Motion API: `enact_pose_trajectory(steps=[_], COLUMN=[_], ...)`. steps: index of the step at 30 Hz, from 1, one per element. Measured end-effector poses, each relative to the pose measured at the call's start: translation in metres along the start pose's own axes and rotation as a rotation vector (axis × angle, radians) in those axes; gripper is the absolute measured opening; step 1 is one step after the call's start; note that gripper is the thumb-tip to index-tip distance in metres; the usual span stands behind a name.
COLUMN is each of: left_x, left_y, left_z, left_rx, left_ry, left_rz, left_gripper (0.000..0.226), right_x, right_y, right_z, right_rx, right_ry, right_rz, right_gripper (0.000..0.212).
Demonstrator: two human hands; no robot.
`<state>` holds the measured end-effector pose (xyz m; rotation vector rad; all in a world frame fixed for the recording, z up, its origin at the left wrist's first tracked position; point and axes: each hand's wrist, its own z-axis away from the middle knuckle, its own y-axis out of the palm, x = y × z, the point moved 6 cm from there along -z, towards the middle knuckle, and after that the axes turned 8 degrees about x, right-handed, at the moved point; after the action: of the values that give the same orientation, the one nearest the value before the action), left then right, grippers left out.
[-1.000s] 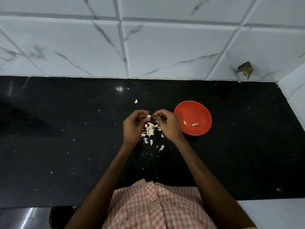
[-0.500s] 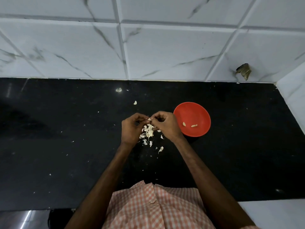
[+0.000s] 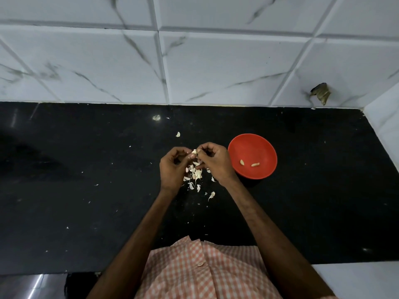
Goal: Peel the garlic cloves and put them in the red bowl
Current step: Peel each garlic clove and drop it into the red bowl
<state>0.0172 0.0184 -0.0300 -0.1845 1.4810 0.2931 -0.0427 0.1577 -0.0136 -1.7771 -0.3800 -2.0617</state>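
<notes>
A garlic clove [image 3: 194, 152] was pinched from both sides.
Curled fingers [image 3: 191, 156] of the left hand [image 3: 173, 169] and right hand [image 3: 212, 161] met on it above the tabletop [image 3: 86, 190]; the red bowl [image 3: 252, 145] lay at three o'clock.

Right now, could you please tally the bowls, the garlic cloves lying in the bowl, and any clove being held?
Red bowl: 1
Cloves in the bowl: 2
Clove in hand, pinched by the left hand and right hand: 1
Total: 4
The pile of garlic bits on the counter is too jumbled to count.
</notes>
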Motion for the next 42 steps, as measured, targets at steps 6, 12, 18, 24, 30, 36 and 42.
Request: enact_pose_trajectory(steps=[6,12,18,24,30,36,42], left_x=[-0.003,-0.004,0.0,0.002,0.003,-0.003,-0.005], left_y=[0.005,0.005,0.002,0.003,-0.004,0.001,-0.006], left_z=[0.002,0.004,0.003,0.001,0.0,0.002,0.0], left_rx=[-0.026,0.02,-0.018,-0.024,-0.085,-0.03,-0.042], left_ry=[-0.015,0.005,-0.019,-0.036,-0.05,-0.009,0.093], left_rz=[0.003,0.0,0.089,0.189,0.282,0.218,0.001], left_gripper=[0.008,0.016,0.013,0.017,0.02,0.022,0.016], right_x=[0.003,0.008,-0.002,-0.008,-0.005,-0.003,0.007], right_y=[0.001,0.0,0.003,0.006,0.004,-0.011,-0.009], right_z=[0.0,0.002,-0.003,0.0,0.004,0.0,-0.001], right_rx=[-0.032,-0.059,-0.047,-0.036,-0.025,-0.125,-0.04], right_ry=[-0.012,-0.044,0.019,0.074,0.055,0.008,-0.179], right_rz=[-0.007,0.074,-0.018,-0.065,0.075,0.343,0.57], right_gripper=[0.011,0.006,0.014,0.016,0.013,0.029,0.015])
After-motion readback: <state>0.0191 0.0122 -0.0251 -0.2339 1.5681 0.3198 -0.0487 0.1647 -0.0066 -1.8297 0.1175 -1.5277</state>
